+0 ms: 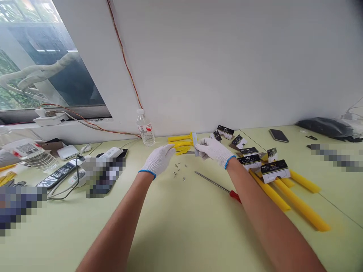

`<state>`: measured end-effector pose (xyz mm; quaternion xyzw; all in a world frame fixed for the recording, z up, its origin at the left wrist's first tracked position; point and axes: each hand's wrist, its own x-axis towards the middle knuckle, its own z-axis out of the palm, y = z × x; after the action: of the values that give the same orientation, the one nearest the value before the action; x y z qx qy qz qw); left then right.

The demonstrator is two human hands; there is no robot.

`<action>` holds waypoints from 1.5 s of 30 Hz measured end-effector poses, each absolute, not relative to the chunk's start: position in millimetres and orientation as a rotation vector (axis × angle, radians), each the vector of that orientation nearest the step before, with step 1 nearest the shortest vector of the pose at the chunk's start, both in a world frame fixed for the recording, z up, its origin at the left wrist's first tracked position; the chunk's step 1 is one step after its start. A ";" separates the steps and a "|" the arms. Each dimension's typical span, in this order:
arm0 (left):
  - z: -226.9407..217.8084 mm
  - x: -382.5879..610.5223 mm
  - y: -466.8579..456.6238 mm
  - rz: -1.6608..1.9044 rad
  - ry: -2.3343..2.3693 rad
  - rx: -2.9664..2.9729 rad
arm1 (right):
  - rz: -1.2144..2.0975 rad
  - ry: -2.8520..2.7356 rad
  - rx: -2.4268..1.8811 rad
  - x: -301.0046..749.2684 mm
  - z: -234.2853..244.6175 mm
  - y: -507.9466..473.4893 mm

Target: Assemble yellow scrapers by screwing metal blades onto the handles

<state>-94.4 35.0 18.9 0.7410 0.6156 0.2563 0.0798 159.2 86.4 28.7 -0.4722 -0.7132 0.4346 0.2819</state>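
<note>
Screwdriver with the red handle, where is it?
In the head view, the screwdriver lies on the table, right of the metal pieces, its red handle partly behind the right forearm.

On our L hand point(159, 160) & R hand point(214, 150) we wore wht gloves point(155, 163) w/ blue cuffs; we had a yellow hdl point(183, 144) & grey strip point(194, 138); we saw silver metal bits point(184, 179), a screwdriver point(218, 185) w/ red grip & silver shaft, more yellow hdls point(301, 205), blk-&-wht cards point(273, 171), a btl label point(149, 128) in red & wht, a blk phone point(278, 135), a pale yellow-grn tabletop point(164, 230), plain wht wall point(212, 68) & red-brown wire point(122, 46)
</note>
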 end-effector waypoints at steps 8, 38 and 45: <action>9.3 -87.2 38.0 0.761 1.807 2.288 | 1.155 -1.978 -1.275 158.4 34.8 78.3; 20.6 -71.5 27.7 0.661 1.726 2.329 | 0.976 -2.014 -1.401 142.2 22.6 75.9; 17.8 -71.5 29.4 0.648 1.731 2.311 | 0.970 -2.042 -1.437 142.6 23.6 75.3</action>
<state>-71.5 29.4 17.8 0.7776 0.5826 0.2182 0.0910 142.6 75.3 23.6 -0.5222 -0.7420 0.3524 0.2293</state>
